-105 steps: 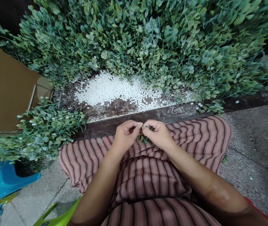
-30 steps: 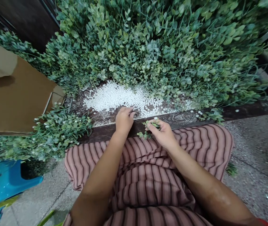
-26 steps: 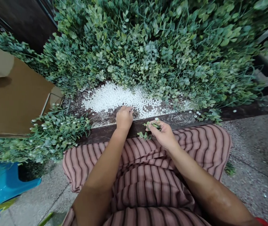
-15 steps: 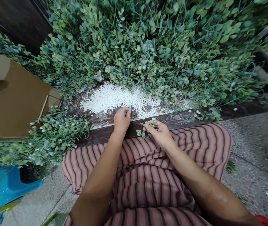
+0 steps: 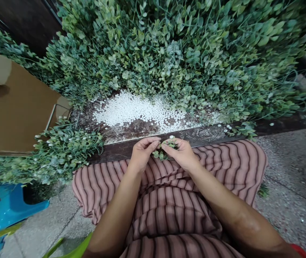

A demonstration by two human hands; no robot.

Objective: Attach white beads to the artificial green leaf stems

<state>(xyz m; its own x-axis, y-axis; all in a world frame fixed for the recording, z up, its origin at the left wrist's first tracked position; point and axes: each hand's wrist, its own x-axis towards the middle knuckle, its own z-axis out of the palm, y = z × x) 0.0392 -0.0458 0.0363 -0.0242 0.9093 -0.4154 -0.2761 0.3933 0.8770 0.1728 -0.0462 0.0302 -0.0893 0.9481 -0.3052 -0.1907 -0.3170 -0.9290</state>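
Observation:
Above my lap, my right hand (image 5: 182, 153) pinches a small green leafy sprig (image 5: 160, 155), whose round leaves hang out to the left of the fingers. A white bead-like piece (image 5: 171, 137) shows at the top of that sprig. My left hand (image 5: 142, 152) is closed in a pinch right beside it, thumb and forefinger at the sprig's edge; whatever lies between these fingertips is too small to make out. Just beyond both hands, a heap of small white pieces (image 5: 131, 109) is spread on the dark tabletop (image 5: 123, 132).
A large mass of green artificial foliage (image 5: 174, 53) covers the far side. More leafy sprigs (image 5: 66, 147) lie left, near a cardboard box (image 5: 15, 111). Striped cloth (image 5: 174, 204) covers my lap. A blue plastic stool (image 5: 2, 208) stands on the floor at lower left.
My left hand has come back from the edge of the white heap, down and slightly right, to meet the sprig. My right hand stays nearly in place, still pinching the sprig.

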